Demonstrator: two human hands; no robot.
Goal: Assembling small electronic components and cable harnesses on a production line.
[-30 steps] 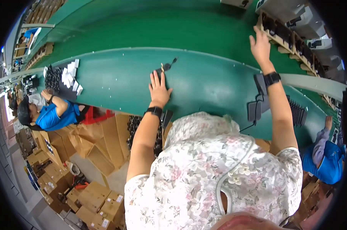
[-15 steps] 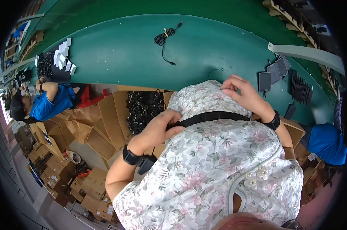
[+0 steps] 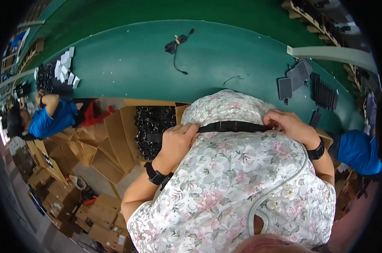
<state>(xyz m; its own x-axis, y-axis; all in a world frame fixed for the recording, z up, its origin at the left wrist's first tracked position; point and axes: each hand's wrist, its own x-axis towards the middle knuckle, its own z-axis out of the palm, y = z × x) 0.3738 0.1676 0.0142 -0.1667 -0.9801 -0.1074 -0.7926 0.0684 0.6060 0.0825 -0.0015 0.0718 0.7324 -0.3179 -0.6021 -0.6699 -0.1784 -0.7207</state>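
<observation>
A black waist belt [image 3: 229, 126] with a buckle runs across my floral top. My left hand [image 3: 179, 142] is closed round its left part, and a piece of dark strap sticks out past the fingers. At the belt's right end, my right hand [image 3: 289, 125] pinches the strap, its fingertips partly hidden. Both wrists wear black bands. Ahead on the green table [image 3: 127, 76] lies a bundled black cable [image 3: 175, 44], held by a light tie. Nearer to me is a thin dark wire [image 3: 233, 79].
Left of me stands an open cardboard box [image 3: 130, 122] of black cables [image 3: 151, 120]. Dark flat devices [image 3: 298, 76] and a row of black slabs [image 3: 325, 93] lie on the right. White boxes [image 3: 65, 67] sit far left. People in blue shirts are at either side.
My right hand has come down from above the belt and now grips its right end. My left hand has shifted slightly along the strap. The whole view has turned a little.
</observation>
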